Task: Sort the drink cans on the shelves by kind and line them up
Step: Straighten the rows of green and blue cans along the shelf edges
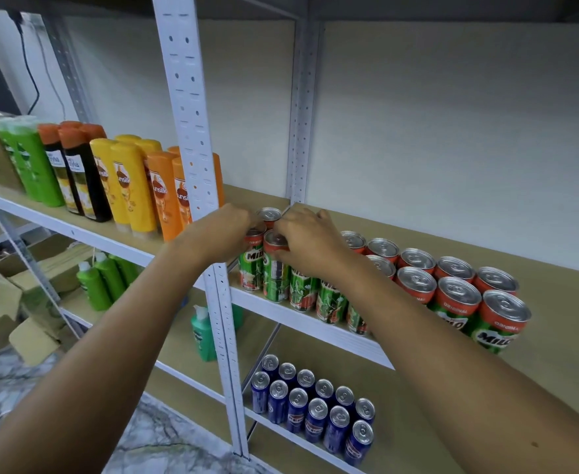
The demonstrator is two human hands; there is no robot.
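A person is working both hands at the left end of a block of green-and-red Milo cans [452, 295] on the middle shelf [315, 325], just right of the white upright post [192, 138]. The left hand [225, 234] is cupping the end can [252, 268] from its outer side, fingers curled against it; whether they are fully closing round it cannot be told. The right hand [307, 236] is pinching the rim of the neighbouring can [276, 265] from above, fingertips closed on its top edge. A third can [269, 213] is standing just behind, between the two hands. On the shelf below, blue cans [315, 405] are already standing in two rows. Shampoo bottles [124, 179] are filling the bay to the left.

The cans look full, so probably weighty for their size, rigid, and smooth enough to slip; slim and tall, they are likely tipping easily if nudged near the top. Gripping round the body, low on the label, seems safer than holding the rim.
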